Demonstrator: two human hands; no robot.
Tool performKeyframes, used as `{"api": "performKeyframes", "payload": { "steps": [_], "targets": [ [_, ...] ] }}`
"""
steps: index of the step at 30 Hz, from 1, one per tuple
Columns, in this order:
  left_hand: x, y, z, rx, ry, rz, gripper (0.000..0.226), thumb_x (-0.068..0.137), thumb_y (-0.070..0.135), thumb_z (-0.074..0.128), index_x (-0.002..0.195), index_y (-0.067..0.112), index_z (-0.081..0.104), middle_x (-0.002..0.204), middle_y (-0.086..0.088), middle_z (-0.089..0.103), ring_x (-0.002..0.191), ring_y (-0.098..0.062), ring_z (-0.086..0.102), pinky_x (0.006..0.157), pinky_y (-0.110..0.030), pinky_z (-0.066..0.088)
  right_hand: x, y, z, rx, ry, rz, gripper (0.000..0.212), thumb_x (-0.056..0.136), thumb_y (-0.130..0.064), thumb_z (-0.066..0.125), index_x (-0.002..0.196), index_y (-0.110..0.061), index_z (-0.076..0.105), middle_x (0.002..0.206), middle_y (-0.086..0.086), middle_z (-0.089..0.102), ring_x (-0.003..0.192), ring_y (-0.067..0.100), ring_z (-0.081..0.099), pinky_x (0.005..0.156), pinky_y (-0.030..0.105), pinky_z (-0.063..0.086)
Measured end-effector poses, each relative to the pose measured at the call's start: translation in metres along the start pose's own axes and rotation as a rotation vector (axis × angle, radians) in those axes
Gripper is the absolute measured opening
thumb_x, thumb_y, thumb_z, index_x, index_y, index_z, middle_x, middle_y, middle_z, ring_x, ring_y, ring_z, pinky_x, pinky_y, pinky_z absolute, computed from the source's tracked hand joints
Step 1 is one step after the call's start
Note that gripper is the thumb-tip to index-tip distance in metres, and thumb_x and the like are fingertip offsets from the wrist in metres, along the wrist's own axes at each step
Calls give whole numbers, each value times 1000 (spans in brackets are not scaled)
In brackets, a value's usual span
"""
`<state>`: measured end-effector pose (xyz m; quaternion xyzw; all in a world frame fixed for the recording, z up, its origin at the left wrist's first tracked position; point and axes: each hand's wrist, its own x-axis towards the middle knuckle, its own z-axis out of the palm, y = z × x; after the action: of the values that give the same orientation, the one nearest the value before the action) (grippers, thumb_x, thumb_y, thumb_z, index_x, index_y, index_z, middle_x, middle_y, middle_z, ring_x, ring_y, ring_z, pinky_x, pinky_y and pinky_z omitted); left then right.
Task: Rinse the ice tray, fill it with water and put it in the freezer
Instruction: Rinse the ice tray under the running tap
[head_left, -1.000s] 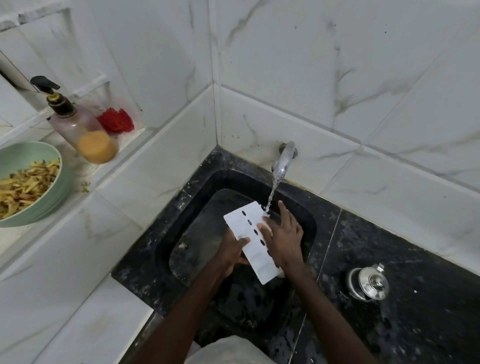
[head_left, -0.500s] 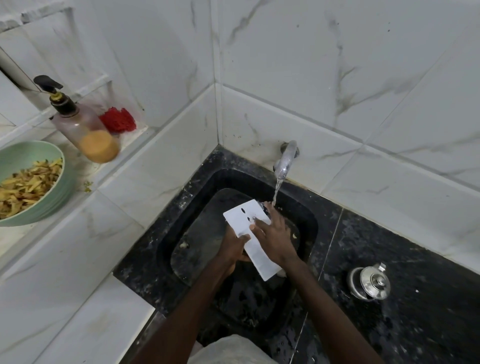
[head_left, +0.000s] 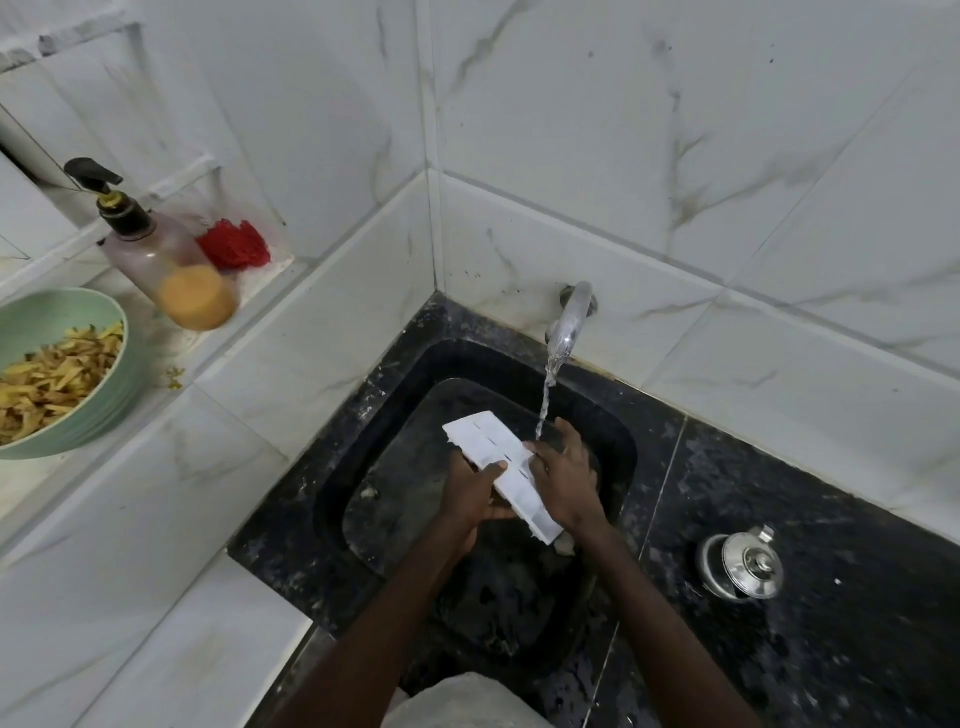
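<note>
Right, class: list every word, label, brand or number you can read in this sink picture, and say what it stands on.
No text can be read anywhere in this view.
The clear plastic pump bottle with orange liquid shows no label.
The white plastic ice tray and the small steel lidded pot show no markings.
</note>
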<state>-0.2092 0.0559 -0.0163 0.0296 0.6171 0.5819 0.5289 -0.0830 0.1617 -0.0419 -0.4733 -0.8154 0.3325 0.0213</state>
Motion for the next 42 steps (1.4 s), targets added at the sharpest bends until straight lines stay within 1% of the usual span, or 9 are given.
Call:
{"api": "performKeyframes", "payload": {
  "steps": [6, 10, 14, 18, 25, 31, 36, 39, 42],
  "targets": [
    [-4, 0, -3, -70, -38, 41, 60, 94, 6, 72, 146, 19, 44, 130, -12, 68, 107, -30, 72, 64, -43, 63, -2, -14, -22, -111, -62, -169, 42, 101, -41, 38, 132, -39, 67, 170, 0, 13, 153, 29, 17, 121, 62, 19],
    [-5, -5, 1, -81, -60, 19, 61, 92, 6, 75, 145, 19, 46, 131, -10, 69, 111, -31, 72, 71, -50, 64, 2, -8, -36, -168, 51, -113, 35, 104, -42, 42, 126, -37, 69, 170, -1, 12, 153, 29, 14, 118, 61, 20],
    [1, -3, 0, -91, -73, 57, 65, 93, 7, 74, 149, 21, 43, 134, -12, 67, 116, -34, 69, 70, -50, 63, -2, -18, -27, -143, -57, -189, 45, 108, -53, 33, 139, -38, 62, 171, 0, 11, 154, 29, 12, 121, 63, 18],
    [2, -4, -6, -60, -76, 46, 62, 92, 8, 75, 146, 19, 46, 132, -11, 69, 112, -33, 72, 74, -56, 63, -1, -10, -36, -176, 45, -160, 41, 108, -53, 34, 126, -41, 70, 168, -1, 17, 153, 28, 16, 119, 59, 18],
    [3, -2, -7, -56, -62, 81, 67, 85, 19, 82, 144, 20, 48, 129, -10, 70, 112, -32, 71, 73, -53, 64, -5, -18, -25, -118, -28, -172, 50, 102, -67, 35, 130, -41, 67, 170, -3, 14, 154, 25, 15, 119, 62, 19],
    [1, 0, 3, -113, -29, 68, 59, 94, 4, 72, 144, 17, 46, 131, -13, 68, 115, -35, 70, 67, -48, 64, -16, -17, -26, 32, 221, -50, 57, 98, -63, 30, 120, -30, 71, 163, 4, 27, 147, 30, 30, 117, 58, 28],
    [3, 3, -1, -93, 33, 93, 53, 96, 2, 67, 144, 12, 46, 131, -20, 67, 111, -40, 69, 57, -36, 60, -21, -9, -14, -89, 73, -161, 63, 99, -72, 27, 128, -36, 70, 168, 1, 20, 151, 26, 20, 120, 61, 21],
    [0, 1, -5, -54, 17, 79, 59, 95, 6, 70, 146, 19, 44, 134, -13, 67, 114, -36, 69, 65, -45, 64, -18, 2, -19, -101, 100, -132, 38, 104, -57, 42, 122, -39, 71, 166, 0, 21, 151, 27, 20, 119, 61, 18],
    [-4, -2, 0, -69, -19, 61, 62, 95, 4, 70, 147, 22, 42, 134, -10, 66, 117, -34, 68, 71, -48, 64, -14, 1, -21, -89, 107, -55, 38, 104, -56, 44, 124, -39, 70, 168, -2, 16, 152, 29, 17, 119, 63, 18]
  ]
}}
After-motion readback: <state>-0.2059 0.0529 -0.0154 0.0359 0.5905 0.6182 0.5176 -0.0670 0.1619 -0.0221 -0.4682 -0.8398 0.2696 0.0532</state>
